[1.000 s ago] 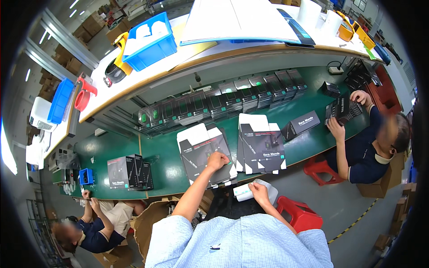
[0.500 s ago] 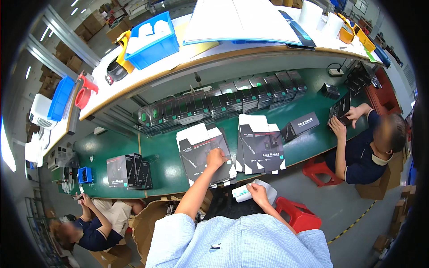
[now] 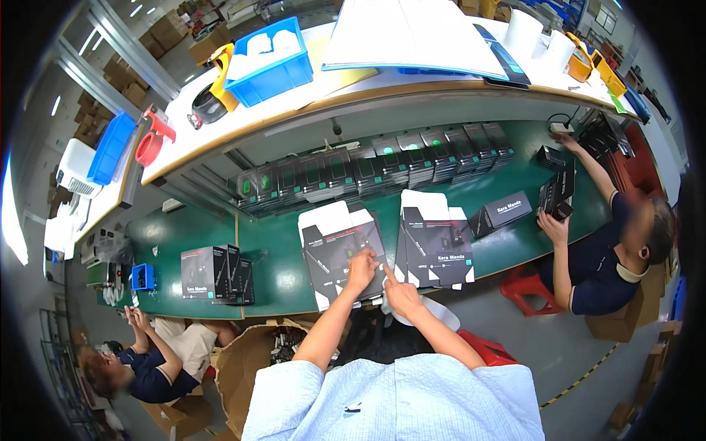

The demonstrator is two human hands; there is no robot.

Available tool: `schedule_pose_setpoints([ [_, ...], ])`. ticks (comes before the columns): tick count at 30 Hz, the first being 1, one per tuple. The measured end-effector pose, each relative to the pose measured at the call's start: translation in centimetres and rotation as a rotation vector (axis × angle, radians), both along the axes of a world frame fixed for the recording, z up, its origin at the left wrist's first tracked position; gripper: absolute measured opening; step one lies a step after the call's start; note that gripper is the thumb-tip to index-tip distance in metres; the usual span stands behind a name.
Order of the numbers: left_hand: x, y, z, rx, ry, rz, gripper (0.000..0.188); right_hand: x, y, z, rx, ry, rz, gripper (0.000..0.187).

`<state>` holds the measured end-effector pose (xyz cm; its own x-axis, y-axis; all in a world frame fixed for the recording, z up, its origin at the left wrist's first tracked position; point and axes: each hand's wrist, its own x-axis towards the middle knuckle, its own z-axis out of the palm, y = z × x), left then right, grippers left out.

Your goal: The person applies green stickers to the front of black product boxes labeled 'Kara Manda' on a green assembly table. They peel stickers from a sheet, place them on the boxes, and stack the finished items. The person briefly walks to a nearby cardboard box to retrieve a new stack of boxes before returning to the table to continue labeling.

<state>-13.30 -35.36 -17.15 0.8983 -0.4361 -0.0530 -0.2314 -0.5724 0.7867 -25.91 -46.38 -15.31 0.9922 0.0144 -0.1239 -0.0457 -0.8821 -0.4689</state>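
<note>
My left hand (image 3: pixel 361 270) rests on the left stack of flattened black-and-white cartons (image 3: pixel 323 253), fingers bent and slightly apart on the top carton. Close beside it, at the stack's lower right corner, is my right hand (image 3: pixel 401 295). Its index finger stretches toward the left fingertips while the others curl under; what they hold, if anything, is hidden. White sheet material (image 3: pixel 444 314) shows beyond my right wrist, above my lap. A second stack of flattened cartons (image 3: pixel 435 250) lies just to the right.
Stacked dark boxes (image 3: pixel 338 170) line the bench's back. A closed carton (image 3: pixel 501 213) lies right, standing cartons (image 3: pixel 213 273) left. A shelf (image 3: pixel 287 121) overhangs the bench. Co-workers sit left (image 3: pixel 158 367) and right (image 3: pixel 607 257). A red stool (image 3: pixel 485 349) and open cardboard box (image 3: pixel 235 367) flank me.
My right hand has moved up and left from the white sheet to beside my left hand. The right co-worker now reaches one arm toward the bench's back. My view has shifted slightly.
</note>
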Motion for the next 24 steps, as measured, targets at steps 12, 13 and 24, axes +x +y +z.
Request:
schedule_pose_setpoints([
  [12, 0.3, -0.1, 1.0, 0.055, 0.032, -0.063, 0.024, -0.6, -0.6, 2.9, 0.061, -0.092, 0.052, 0.014],
  [13, 0.2, -0.2, 0.8, 0.087, 0.017, -0.074, 0.023, -0.5, -0.4, 1.2, -0.012, -0.059, 0.061, 0.013],
  [24, 1.5, -0.8, 1.0, 0.285, 0.157, -0.097, 0.042, -0.7, 0.2, 1.6, 0.027, -0.055, -0.026, 0.018],
])
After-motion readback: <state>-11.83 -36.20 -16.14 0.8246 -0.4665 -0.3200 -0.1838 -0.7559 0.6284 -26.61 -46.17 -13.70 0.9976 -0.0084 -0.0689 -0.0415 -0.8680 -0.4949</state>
